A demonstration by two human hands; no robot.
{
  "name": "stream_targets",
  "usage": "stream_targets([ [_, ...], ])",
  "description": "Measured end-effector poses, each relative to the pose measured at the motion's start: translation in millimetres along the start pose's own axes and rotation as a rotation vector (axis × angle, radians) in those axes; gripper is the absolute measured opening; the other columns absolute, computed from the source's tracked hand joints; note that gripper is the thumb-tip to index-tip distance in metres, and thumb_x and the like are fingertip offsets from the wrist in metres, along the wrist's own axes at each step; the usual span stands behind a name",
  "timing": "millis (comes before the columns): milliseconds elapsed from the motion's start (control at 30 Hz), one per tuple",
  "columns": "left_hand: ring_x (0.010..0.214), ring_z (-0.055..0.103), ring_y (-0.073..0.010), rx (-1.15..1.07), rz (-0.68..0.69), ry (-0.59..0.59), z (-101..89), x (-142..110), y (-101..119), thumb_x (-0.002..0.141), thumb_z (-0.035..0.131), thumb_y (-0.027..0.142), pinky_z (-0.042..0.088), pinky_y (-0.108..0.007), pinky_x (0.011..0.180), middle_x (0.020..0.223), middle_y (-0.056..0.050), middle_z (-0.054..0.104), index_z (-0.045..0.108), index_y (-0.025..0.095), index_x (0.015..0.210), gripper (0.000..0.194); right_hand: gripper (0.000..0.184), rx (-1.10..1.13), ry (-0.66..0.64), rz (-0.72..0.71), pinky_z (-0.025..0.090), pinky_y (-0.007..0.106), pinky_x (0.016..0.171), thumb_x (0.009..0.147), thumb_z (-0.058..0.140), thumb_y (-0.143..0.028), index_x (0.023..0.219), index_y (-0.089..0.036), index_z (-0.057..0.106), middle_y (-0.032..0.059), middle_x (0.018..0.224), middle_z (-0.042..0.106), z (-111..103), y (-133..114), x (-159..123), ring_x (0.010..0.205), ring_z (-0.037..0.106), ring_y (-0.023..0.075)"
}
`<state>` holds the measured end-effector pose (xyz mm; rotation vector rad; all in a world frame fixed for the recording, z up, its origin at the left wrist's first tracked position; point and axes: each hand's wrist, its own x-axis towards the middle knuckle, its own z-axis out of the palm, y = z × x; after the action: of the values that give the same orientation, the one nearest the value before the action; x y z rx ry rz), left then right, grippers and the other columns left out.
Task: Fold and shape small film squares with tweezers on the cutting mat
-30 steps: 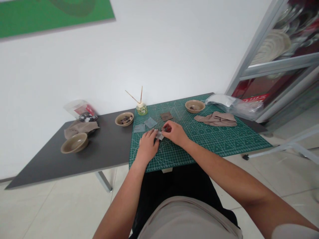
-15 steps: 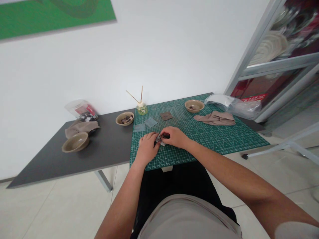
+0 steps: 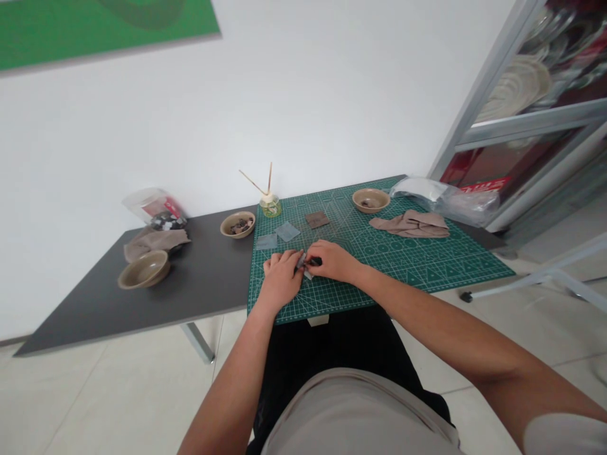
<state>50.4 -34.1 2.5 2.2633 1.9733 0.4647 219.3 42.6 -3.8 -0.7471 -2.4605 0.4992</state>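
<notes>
My left hand [image 3: 283,278] and my right hand [image 3: 332,260] are close together over the front of the green cutting mat [image 3: 313,303]. The fingers of my left hand close on a small grey piece [image 3: 300,260], whose kind I cannot make out. A small dark piece [image 3: 315,261] sits in the pinch of my right hand, partly covered by the fingers. Something pale shows just below the fingertips. Beyond my hands lie two small translucent packets [image 3: 287,231] and a flat brown square [image 3: 317,219].
A bowl of dark and pinkish pieces [image 3: 238,225] and a reed diffuser [image 3: 270,205] stand behind my left hand. To the right are another bowl [image 3: 371,200], a brown cloth [image 3: 411,224] and a plastic bag [image 3: 443,194]. A tilted bowl [image 3: 144,270] rests far left.
My fingers have shifted slightly around the small pieces, and the grey piece shows more upright between them. Both hands stay in nearly the same place on the mat.
</notes>
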Motion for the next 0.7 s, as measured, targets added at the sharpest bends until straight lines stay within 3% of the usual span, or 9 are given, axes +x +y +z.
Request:
stream_targets([
  [200,0.116,0.046,-0.0277,-0.003,-0.038,0.008,0.8,0.1,-1.1,0.087,0.058,0.045,0.036,-0.044,0.097,0.128,-0.008,0.056,0.061,0.026,0.121,0.039,0.002,0.005,-0.021,0.046,0.044,0.030,0.079,0.079,0.069,-0.018,0.081,-0.018,0.070,0.0038,0.086,0.069,-2.3,1.0,0.8,0.085,0.061,0.0189],
  [533,0.114,0.045,-0.0290,0.026,-0.020,-0.019,-2.2,-1.2,0.8,0.092,0.047,0.037,0.035,-0.047,0.094,0.127,-0.008,0.055,0.059,0.030,0.130,0.040,0.004,0.043,-0.022,-0.017,0.046,0.032,0.084,0.078,0.072,-0.018,0.080,-0.020,0.070,0.0022,0.087,0.071,-1.5,5.5,-0.5,0.089,0.062,0.0193],
  [700,0.113,0.045,-0.0281,0.011,-0.004,-0.019,-3.9,-1.9,1.1,0.088,0.056,0.045,0.034,-0.045,0.094,0.128,-0.006,0.057,0.057,0.028,0.129,0.044,0.005,0.045,-0.025,-0.008,0.045,0.033,0.087,0.078,0.072,-0.018,0.083,-0.020,0.070,0.0025,0.089,0.072,-2.8,4.4,-1.6,0.092,0.062,0.0200],
])
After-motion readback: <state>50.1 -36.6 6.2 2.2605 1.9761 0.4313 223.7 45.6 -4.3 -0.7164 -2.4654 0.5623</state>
